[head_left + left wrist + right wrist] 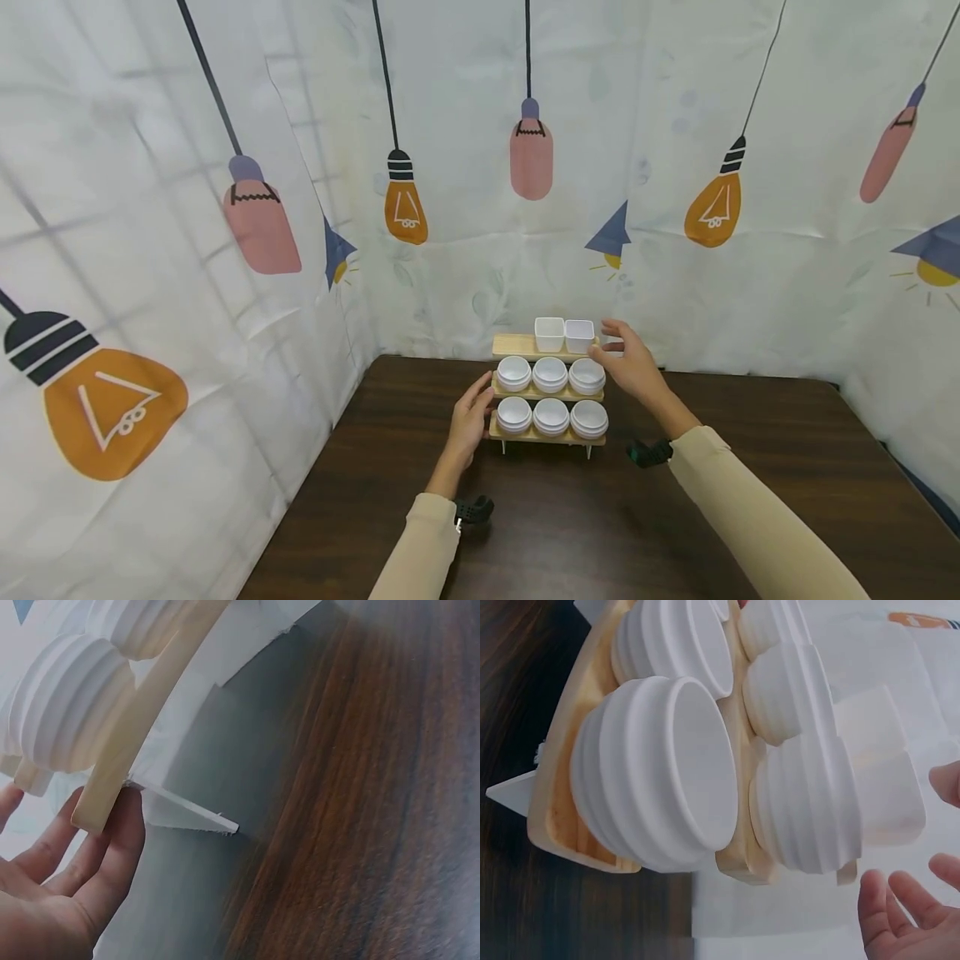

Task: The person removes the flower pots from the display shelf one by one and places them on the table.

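A three-tiered wooden stand (pixel 513 346) bears several white containers. Round ribbed pots (pixel 551 417) line its lower and middle tiers, three on each. Two white square cups (pixel 549 336) sit side by side towards the right of the top tier. At the stand's left side is my left hand (pixel 465 423), its fingertips against the end of the lowest board (pixel 124 761) in the left wrist view. My right hand (pixel 632 367) hovers beside the right end of the top tier, fingers spread near the outer square cup. The right wrist view shows these fingers (pixel 911 900) apart from the pots.
The stand rests on white legs (pixel 191 806) on a dark brown wooden table (pixel 555 525). Behind and to the left hangs a white curtain (pixel 457 275) printed with lamps and bulbs, close behind the table's back edge.
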The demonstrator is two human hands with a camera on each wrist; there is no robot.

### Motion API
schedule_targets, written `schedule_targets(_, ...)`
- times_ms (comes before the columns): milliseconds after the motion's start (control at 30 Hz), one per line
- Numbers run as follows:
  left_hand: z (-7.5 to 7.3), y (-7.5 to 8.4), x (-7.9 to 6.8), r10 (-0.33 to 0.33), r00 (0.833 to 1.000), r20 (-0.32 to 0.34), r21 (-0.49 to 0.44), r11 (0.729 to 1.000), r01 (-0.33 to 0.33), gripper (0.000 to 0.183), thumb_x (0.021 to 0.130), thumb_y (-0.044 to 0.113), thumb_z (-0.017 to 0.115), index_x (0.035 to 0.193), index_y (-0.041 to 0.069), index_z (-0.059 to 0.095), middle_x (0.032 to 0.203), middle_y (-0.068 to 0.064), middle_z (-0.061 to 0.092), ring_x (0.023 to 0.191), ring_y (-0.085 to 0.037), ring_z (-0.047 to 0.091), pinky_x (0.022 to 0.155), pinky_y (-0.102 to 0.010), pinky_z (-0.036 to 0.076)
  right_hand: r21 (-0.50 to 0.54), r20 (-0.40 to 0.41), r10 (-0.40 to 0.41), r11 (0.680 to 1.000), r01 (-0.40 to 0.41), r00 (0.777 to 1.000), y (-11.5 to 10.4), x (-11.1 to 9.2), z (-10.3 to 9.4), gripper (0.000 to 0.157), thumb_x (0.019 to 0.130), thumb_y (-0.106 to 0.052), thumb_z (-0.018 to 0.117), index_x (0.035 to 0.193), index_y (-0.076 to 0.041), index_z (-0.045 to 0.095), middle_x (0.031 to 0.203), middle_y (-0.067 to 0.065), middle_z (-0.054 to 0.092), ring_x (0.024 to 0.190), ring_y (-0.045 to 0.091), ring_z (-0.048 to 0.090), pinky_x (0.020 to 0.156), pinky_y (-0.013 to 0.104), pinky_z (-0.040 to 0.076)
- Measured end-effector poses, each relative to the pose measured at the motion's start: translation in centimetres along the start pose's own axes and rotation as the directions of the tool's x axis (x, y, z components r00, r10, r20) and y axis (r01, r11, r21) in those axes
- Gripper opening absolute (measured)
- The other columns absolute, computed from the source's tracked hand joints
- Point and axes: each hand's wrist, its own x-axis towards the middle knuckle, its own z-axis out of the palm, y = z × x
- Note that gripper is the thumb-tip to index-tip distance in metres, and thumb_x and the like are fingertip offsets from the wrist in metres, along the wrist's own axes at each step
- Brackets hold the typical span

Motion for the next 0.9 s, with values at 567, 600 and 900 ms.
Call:
schedule_targets(567,-0.6,0.0,1.3,-0.057,0.996,0.071,0.037,0.998,0.054,0.046,0.108,0.035,0.049,0.154,0.032,0.049,0.131,-0.017,0.067,0.096,-0.019,0.066,0.053,-0.030,0.053,0.051,0.013,-0.002,0.999,0.002,1.000,0.3,1.9,0.7,0.077,0.100,-0.033,0.068,0.160,-0.006,0.029,0.156,0.023,0.042,0.135,0.042,0.050,0.103,0.056,0.048)
schedule_targets(600,-0.6,0.0,1.3,-0.063,0.995,0.076,0.033,0.998,0.061,0.045,0.108,0.035,0.049,0.153,0.032,0.049,0.131,-0.016,0.067,0.097,-0.020,0.066,0.054,-0.031,0.054,0.052,0.018,0.005,0.999,-0.006,1.000,0.3,2.0,0.8,0.078,0.099,-0.034,0.068,0.160,-0.007,0.028,0.157,0.023,0.041,0.135,0.042,0.050,0.103,0.056,0.048)
schedule_targets(900,-0.9,-0.1,1.6,-0.076,0.992,0.097,0.049,0.996,0.071,0.045,0.108,0.036,0.049,0.153,0.033,0.049,0.128,-0.018,0.064,0.098,-0.023,0.060,0.056,-0.036,0.058,0.033,0.037,0.047,0.998,-0.048,0.998,-0.1,2.6,1.5,0.082,0.096,-0.040,0.070,0.161,-0.011,0.028,0.157,0.024,0.039,0.128,0.038,0.049,0.097,0.050,0.049)
